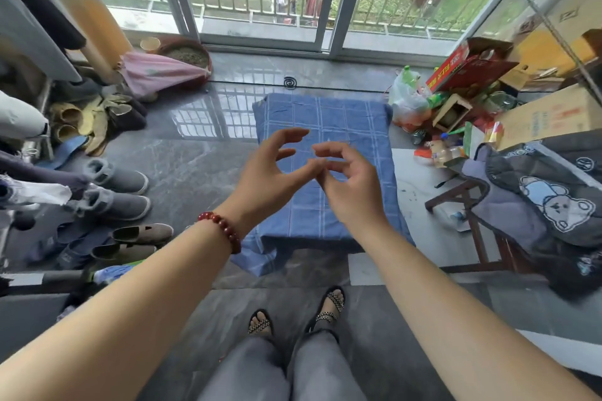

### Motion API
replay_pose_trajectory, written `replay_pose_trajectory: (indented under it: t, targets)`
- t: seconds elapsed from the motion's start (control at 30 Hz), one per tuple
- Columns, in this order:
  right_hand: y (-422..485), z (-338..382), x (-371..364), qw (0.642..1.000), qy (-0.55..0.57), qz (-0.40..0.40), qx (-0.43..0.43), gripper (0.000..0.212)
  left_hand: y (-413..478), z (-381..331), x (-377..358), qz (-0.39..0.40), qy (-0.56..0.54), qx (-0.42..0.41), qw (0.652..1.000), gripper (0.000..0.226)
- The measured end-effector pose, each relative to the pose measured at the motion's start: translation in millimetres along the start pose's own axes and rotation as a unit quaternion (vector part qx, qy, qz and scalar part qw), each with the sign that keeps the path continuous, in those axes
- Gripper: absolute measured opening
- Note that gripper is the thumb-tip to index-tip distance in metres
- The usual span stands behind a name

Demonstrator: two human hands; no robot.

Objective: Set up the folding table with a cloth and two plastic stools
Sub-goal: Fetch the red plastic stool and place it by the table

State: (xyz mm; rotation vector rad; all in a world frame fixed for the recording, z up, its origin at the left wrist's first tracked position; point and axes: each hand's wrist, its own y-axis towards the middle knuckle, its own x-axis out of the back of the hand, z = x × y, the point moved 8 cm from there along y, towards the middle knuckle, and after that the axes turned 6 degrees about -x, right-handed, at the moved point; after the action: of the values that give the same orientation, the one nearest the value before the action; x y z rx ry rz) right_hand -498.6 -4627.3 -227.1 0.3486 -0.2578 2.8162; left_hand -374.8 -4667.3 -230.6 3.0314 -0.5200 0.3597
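Floor (202,153): dark polished tile, standing room in front of a sliding glass door. Centre: cloth (325,114), blue check, spread flat over a low rectangular top, its near edge and one corner hanging down toward the floor. The desk is fully hidden under it; legs not visible. Right of it: boxes (547,117) and bags heaped together, a bear-print jacket (553,192) over a wooden seat. Left: shoes (123,179) in a row. No plastic stool in view anywhere. Left hand (267,169) and right hand (348,179) are raised over the middle of the cloth, apart from it, fingers loosely curled, grasping nothing. Left thumb tip and right fingertips meet or overlap; cannot tell if they touch. Bead bracelet (221,228) on left wrist. Small spiral coil (291,83) on the floor just beyond the cloth's far edge. Judgement: desk and cloth steps look done, stool step not begun. Next move calls for finding the two stools outside this view and carrying them in. Free floor beside the desk is mostly on the left and the near side.
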Motion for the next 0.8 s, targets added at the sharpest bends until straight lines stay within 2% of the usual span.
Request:
replay_pose_trajectory:
  t: [0.13, 0.27, 0.53, 0.8]
  targets:
    - [-14, 28, 13, 1.0, 0.022, -0.01, 0.009, 0.024, -4, -33, 4, 0.01, 0.008, -0.013, 1.0, 0.048]
    - [-24, 50, 31, 0.999, 0.042, -0.019, 0.018, 0.022, -7, -63, 2, 0.034, -0.021, -0.036, 0.999, 0.036]
    - [-36, 73, 51, 0.998, 0.045, -0.028, 0.016, 0.018, -16, -97, -8, 0.044, -0.086, -0.048, 0.994, 0.035]
    - [-33, 93, 80, 0.999, 0.02, 0.002, 0.033, 0.018, -7, -117, -23, 0.004, -0.096, -0.042, 0.994, 0.035]
